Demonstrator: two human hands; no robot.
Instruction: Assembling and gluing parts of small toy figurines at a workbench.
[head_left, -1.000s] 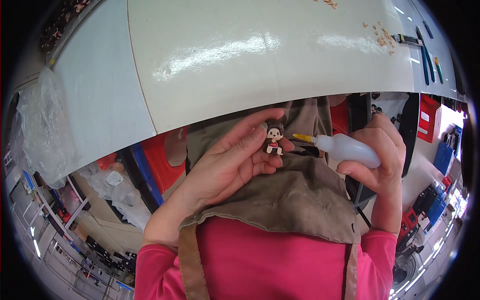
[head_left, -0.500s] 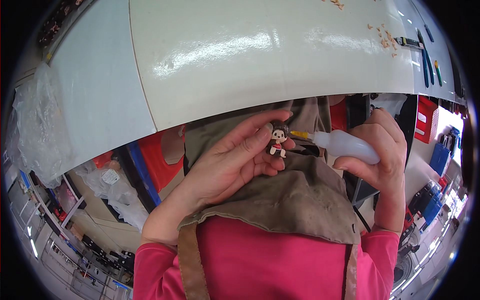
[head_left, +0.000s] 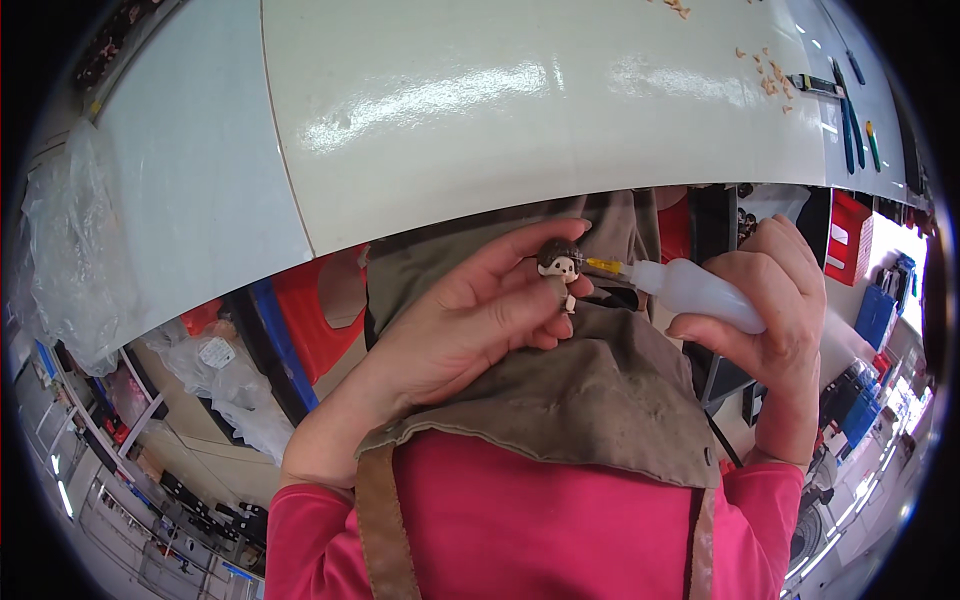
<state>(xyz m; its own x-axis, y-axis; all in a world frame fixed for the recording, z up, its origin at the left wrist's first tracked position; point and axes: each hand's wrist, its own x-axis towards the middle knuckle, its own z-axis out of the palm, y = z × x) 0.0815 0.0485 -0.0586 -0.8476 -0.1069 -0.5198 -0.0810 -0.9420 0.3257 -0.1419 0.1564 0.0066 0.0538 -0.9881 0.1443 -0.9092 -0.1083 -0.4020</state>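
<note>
Right hand (head_left: 775, 300) round squeeze bottle (head_left: 708, 294), yellow nozzle (head_left: 607, 266) pointing left, just beside figurine (head_left: 559, 264), pinched crosswise to nozzle in left hand (head_left: 470, 325).

A glossy, pale bench (head_left: 450, 165) carries blue-handled pliers (head_left: 847, 125); just left of the pliers lies a dark tool (head_left: 818, 87), farther left of them scattered tan bits (head_left: 770, 72), just right of them a green-and-yellow tool (head_left: 873, 146), and far to their left, at the bench's end, a clear plastic bag (head_left: 72, 240)
</note>
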